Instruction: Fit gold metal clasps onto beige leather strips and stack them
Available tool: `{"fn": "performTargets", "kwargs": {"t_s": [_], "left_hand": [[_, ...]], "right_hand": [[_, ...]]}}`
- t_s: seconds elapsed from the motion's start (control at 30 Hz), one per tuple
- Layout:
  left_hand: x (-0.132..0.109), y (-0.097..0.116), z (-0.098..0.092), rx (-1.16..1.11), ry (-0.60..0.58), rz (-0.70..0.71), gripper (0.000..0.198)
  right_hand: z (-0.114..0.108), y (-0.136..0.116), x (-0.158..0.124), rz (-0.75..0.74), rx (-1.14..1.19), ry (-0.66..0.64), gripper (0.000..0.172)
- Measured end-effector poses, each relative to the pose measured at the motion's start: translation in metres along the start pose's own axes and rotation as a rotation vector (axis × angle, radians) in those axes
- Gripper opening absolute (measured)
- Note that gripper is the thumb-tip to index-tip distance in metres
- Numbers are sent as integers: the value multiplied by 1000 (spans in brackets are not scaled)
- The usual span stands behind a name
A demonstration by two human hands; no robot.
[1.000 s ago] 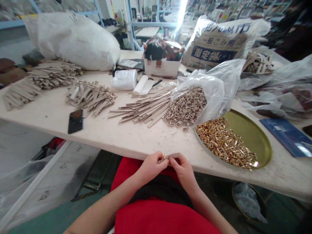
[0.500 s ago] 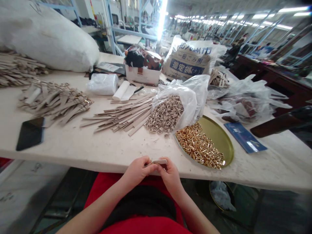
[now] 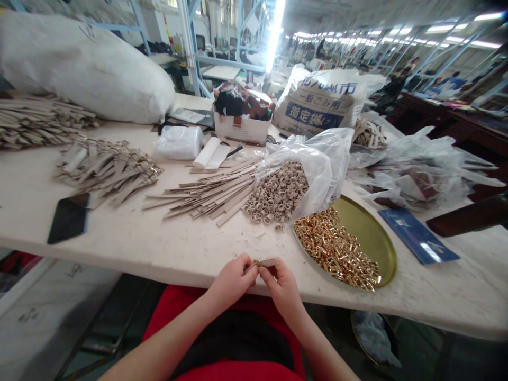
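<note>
At the table's front edge, my left hand [image 3: 233,278] and my right hand [image 3: 284,290] meet, both closed in a pinch. Between them is a short beige strap [image 3: 269,262], its flat end sticking up by my right fingers. A small golden bit shows where the fingertips meet, too small to make out. Beyond my hands lie loose beige strips [image 3: 214,191] and a heap of small beige loops [image 3: 281,191] spilling from a clear plastic bag [image 3: 331,159]. To the right, many gold metal fittings [image 3: 337,247] lie on a round gold-coloured tray [image 3: 379,225].
On the left are a black phone [image 3: 68,218], a pile of straps with gold ends [image 3: 111,168] and a large white sack [image 3: 87,69]. A white box [image 3: 242,127] and a printed bag [image 3: 317,103] stand at the back. A blue packet [image 3: 418,235] lies right of the tray.
The view has swung slightly, so the scene sits further right. My fingers have shifted a little on the strap; both hands remain together on it.
</note>
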State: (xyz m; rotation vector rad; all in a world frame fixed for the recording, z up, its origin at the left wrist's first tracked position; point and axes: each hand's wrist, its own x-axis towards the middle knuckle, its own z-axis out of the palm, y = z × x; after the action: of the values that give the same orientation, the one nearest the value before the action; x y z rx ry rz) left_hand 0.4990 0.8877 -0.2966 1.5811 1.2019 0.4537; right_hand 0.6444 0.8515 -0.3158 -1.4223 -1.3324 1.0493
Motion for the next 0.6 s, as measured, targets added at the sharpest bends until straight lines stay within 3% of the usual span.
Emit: {"fn": "performTargets", "kwargs": {"t_s": [0.13,0.3,0.43,0.6], "left_hand": [[-3,4,3,-3,6,49,23],[-7,1,6,-193,85,41,19],[-13,-3,8,-191,100,94,34],[-18,-6,8,-246,70,137,28]], "right_hand": [[0,6,7,69,96,42,16],[7,7,5,98,119,48,20],[11,1,-1,45,-62,53,15],[14,-7,-12,-93,-310,47,12]]}}
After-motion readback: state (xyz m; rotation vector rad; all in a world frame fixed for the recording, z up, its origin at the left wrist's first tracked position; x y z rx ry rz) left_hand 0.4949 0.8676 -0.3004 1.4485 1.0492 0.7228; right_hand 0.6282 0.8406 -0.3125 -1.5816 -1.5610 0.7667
